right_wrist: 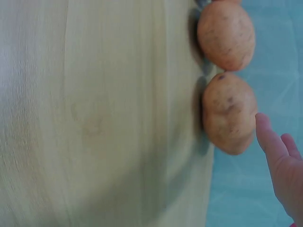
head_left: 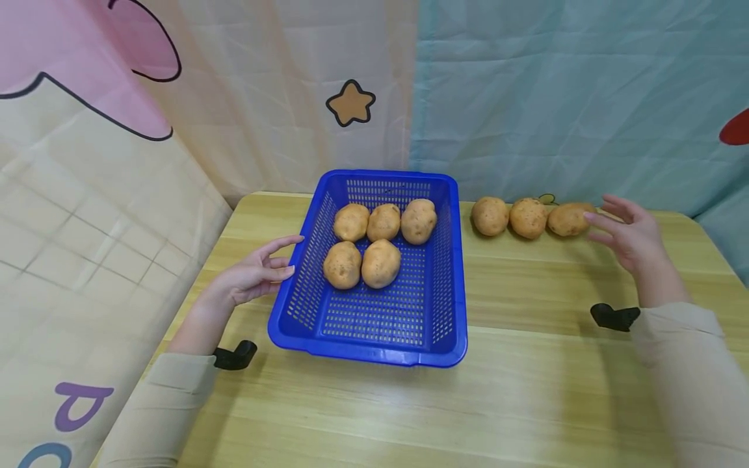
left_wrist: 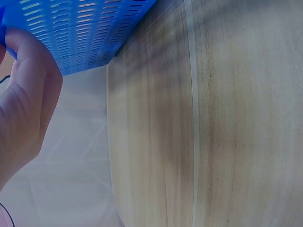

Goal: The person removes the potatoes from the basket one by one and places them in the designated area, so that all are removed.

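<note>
Potatoes number 5 inside the blue basket; 3 more form a row on the worktop to its right. The left hand holds the basket's left side; the right hand, fingers extended, is at the rightmost potato, contact unclear.

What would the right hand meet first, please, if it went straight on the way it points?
The right hand would probably meet the rightmost potato; whether they already touch is unclear.
</note>
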### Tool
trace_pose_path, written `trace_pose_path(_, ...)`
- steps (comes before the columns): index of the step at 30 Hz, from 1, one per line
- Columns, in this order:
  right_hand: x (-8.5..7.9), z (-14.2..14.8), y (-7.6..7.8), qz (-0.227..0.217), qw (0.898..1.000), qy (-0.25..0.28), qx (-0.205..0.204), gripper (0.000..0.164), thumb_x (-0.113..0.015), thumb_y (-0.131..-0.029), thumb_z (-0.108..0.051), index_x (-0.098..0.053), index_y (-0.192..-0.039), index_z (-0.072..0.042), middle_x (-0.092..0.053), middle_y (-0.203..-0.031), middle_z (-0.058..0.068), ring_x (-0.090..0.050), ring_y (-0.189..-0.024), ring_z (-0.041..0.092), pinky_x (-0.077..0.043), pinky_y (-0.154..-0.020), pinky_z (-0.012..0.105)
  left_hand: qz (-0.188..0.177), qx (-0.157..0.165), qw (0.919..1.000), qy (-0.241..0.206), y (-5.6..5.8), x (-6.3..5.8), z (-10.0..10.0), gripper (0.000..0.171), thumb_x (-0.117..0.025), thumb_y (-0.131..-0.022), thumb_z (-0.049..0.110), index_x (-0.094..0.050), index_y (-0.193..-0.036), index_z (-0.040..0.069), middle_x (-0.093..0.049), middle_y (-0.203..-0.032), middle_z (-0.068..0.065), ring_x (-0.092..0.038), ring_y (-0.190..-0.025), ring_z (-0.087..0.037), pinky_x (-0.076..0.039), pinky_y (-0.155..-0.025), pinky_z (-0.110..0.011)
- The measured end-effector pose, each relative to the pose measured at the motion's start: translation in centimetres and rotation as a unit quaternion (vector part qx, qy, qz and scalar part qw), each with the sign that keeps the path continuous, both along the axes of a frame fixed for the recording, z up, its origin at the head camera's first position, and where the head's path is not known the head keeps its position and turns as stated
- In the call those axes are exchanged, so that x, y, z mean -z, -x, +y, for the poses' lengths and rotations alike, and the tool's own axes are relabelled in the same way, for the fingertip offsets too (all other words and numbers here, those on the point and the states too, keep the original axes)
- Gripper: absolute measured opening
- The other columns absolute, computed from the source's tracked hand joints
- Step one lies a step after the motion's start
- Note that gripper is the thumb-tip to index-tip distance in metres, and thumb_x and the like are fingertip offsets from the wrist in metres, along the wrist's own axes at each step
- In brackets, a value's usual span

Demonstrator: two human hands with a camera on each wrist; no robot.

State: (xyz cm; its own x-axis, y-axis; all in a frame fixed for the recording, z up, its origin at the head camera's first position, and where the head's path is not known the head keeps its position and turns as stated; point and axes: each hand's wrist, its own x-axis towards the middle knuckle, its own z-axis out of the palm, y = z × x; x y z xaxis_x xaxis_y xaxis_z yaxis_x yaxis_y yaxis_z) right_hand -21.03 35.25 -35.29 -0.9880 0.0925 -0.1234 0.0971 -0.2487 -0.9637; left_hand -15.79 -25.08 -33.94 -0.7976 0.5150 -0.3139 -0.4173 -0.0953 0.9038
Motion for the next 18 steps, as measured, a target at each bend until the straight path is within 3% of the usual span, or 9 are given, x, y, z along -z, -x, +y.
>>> trace_pose_path(8, -1.9, -1.6, -0.6, 0.038, 0.998, 0.028, -0.041, 0.054, -0.059, -0.086, 0.008, -0.047, -0.132, -0.017, -0.042, -0.122, 0.001, -0.061, -0.091, 0.008, -0.056, -0.070, 0.028, 0.001, 0.003, 1.0000, -0.002, 0.0, 0.0, 0.0, 0.060, -0.050, -0.093, -0.006, -0.024, -0.142, 0.017, -0.061, -0.106, -0.012, -0.064, -0.091, -0.023, -0.055, -0.077, -0.033)
trace_pose_path(18, -4.0, -4.6, -1.1, 0.049, 0.994, 0.044, -0.088, 0.043, -0.058, -0.086, 0.009, -0.056, -0.122, -0.015, -0.050, -0.117, 0.002, -0.060, -0.096, 0.011, -0.056, -0.072, 0.031, 0.002, 0.002, 1.0000, -0.005, 0.0, 0.1, 0.0, 0.059, -0.051, -0.092, -0.006, -0.026, -0.140, 0.018, -0.062, -0.104, -0.012, -0.064, -0.091, -0.023, -0.055, -0.077, -0.033)
